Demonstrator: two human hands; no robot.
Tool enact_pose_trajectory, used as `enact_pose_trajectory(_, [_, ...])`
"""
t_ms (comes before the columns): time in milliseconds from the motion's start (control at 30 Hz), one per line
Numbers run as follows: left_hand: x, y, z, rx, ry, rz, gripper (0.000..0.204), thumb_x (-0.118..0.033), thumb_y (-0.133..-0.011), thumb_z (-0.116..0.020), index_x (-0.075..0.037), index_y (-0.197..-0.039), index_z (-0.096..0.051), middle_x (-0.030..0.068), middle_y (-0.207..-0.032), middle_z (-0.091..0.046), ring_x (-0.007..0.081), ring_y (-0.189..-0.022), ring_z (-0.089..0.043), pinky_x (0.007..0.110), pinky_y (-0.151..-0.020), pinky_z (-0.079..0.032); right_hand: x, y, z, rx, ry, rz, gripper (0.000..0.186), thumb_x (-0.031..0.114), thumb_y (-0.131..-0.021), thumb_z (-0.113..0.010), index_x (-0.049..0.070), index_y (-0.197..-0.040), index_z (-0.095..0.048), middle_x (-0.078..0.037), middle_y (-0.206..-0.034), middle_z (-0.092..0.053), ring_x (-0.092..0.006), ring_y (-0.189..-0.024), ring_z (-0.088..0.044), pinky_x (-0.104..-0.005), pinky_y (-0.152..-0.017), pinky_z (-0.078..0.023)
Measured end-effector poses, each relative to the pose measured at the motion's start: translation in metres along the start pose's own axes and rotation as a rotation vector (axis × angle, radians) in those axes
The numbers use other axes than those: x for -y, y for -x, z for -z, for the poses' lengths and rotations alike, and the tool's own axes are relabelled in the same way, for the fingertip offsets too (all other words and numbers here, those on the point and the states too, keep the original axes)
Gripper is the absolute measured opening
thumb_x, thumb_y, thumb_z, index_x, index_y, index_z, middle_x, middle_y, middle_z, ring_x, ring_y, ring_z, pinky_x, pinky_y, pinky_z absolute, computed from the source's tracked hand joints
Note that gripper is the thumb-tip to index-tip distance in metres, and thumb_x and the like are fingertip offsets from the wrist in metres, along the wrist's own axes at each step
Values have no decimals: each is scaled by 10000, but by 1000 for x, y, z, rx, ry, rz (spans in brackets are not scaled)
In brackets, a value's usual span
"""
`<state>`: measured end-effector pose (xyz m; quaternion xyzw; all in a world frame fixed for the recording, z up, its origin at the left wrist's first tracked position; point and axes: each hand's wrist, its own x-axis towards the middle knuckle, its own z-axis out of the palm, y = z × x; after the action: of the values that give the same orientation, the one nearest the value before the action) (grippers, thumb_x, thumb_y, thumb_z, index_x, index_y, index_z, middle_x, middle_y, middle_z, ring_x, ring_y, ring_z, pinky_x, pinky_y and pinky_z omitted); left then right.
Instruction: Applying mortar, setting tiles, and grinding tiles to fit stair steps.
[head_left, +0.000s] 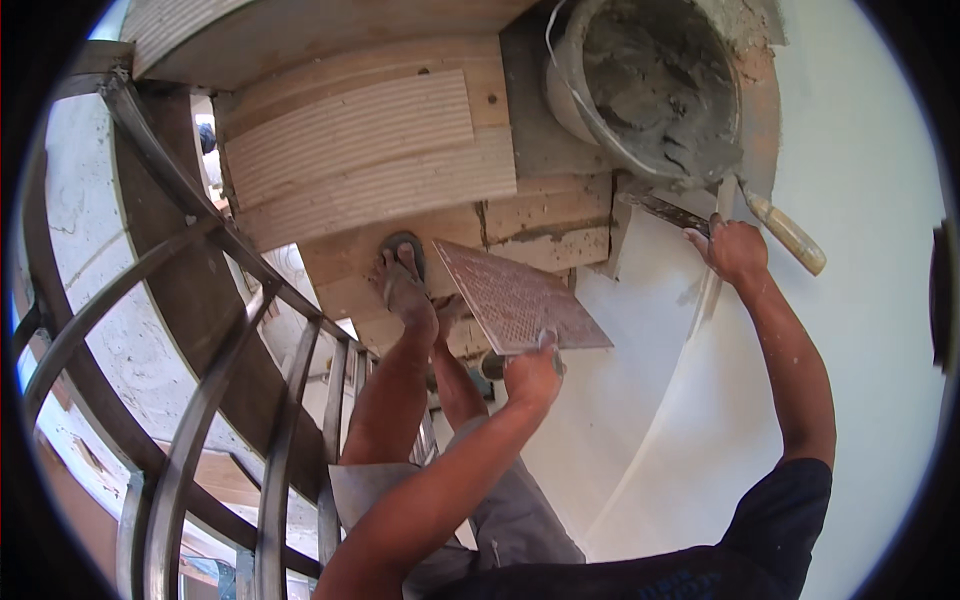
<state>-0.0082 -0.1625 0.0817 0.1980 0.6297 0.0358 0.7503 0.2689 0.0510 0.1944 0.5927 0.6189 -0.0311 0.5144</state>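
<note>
Closest in, the person's own legs bend up from grey shorts (pixel 500 520), one foot in a sandal (pixel 400 265) planted on a wooden stair tread (pixel 345 270); just beside the knee the left hand (pixel 533 372) is closed on the near corner of a flat square tile (pixel 515 298), thumb over the edge, holding it tilted with its ribbed, brownish back face up; the tile hangs above the tread, between the foot and the white wall (pixel 860 160), its far corner reaching toward the cracked end of the step; out to the right, the right arm stretches up along the wall, and the right hand (pixel 735 250) is wrapped tight round the handle of a trowel (pixel 665 210), whose blade runs left, its tip under the rim of the bucket; a second tool with a pale wooden handle (pixel 790 232) leans just behind that hand, touching the bucket's edge; further up, the bucket (pixel 570 90) sits on a higher step, tipped this way, thick with wet grey mortar (pixel 650 95); to the left the curved metal railing (pixel 200 380) sweeps down the stairwell; beyond it, grooved wooden treads (pixel 360 135) climb away.
</note>
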Motion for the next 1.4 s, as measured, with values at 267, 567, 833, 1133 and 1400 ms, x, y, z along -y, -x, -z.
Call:
enact_pose_trajectory(267, [-19,13,7,-74,278,138,435,-368,-970,-600,60,-983,-683,145,-833,-700,206,-686,-690,357,-630,-520,18,31,9,49,-77,333,633,651,-925,-471,54,-1019,-655,-164,-806,-711,-346,-788,-696,-460,-760,-536])
enact_pose_trajectory(567, [-28,14,-6,-106,342,209,454,-360,-972,-601,73,-873,-695,138,-742,-694,217,-670,-694,359,-624,-516,2,44,-23,-6,-276,59,657,633,-958,-437,10,-980,-646,-220,-803,-693,-413,-804,-682,-494,-754,-542])
enact_pose_trajectory(833, [-10,-3,-11,-132,267,201,438,-364,-974,-610,63,-920,-690,128,-782,-695,215,-665,-690,357,-572,-520,38,117,-9,124,-648,191,574,591,-943,-521,25,-980,-610,-206,-721,-660,-416,-740,-669,-502,-711,-529])
enact_pose_trajectory(1133, [-26,11,-9,-140,352,236,378,-300,-970,-629,62,-1078,-638,150,-865,-695,227,-682,-687,363,-578,-535,33,83,18,-11,-513,447,573,597,-928,-525,32,-977,-605,-181,-697,-662,-399,-710,-659,-495,-670,-510])
enact_pose_trajectory(1400, [-39,16,-18,-116,335,218,366,-290,-980,-609,70,-1025,-659,149,-862,-701,222,-676,-683,349,-567,-515,-16,0,-17,57,-277,-18,660,630,-962,-419,15,-1068,-635,-214,-845,-700,-403,-827,-681,-495,-749,-536])
